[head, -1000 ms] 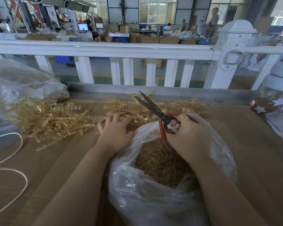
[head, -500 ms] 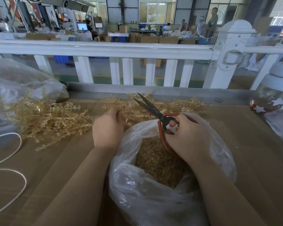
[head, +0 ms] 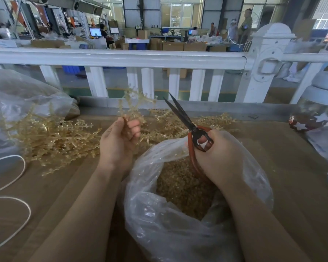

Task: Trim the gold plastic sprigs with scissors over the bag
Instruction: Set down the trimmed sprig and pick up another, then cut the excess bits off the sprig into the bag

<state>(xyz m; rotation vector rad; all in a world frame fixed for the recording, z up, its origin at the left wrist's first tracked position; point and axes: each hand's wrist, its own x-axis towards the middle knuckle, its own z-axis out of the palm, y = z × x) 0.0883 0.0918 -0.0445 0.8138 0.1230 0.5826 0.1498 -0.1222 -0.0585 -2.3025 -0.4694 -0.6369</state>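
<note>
Sprig [head: 134,108] up in your left hand [head: 117,142], scissors [head: 186,121] ready, no cut made on it yet.
Bag [head: 159,233] already holds a deep layer of gold trimmings; big untrimmed piles [head: 51,137] remain on the counter [head: 292,167], so plenty left. Left grip pinches the sprig stem, just left of the bag mouth; right hand [head: 216,157] clenched round the scissor handles over the bag, blades nearly together.

No text, label, brand or number can be read anywhere.

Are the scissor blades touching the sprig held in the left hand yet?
Apart. The head view shows the railing in a clear gap between the scissors blades and the raised sprig.
</note>
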